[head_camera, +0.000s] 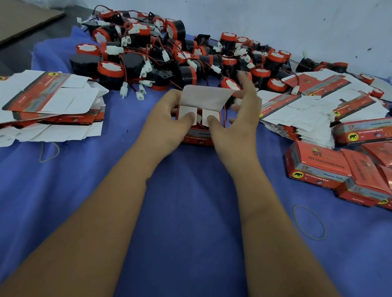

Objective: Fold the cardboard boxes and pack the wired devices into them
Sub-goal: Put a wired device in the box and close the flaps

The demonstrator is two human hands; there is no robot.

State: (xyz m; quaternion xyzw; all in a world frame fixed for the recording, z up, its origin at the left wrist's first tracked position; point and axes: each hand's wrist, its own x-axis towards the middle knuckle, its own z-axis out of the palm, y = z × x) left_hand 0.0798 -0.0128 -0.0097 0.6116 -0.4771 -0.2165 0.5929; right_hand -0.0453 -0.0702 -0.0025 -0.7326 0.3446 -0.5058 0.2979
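Thumbs of left hand [166, 118] and right hand [235, 125] press the red box [199, 134] side flaps down; fingers clamped around it, lid flap up.

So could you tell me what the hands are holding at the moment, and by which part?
Both hold one red box. The left hand grips its left side, thumb pressing the left small flap; the right hand presses the right flap, its fingers raised by the lid.
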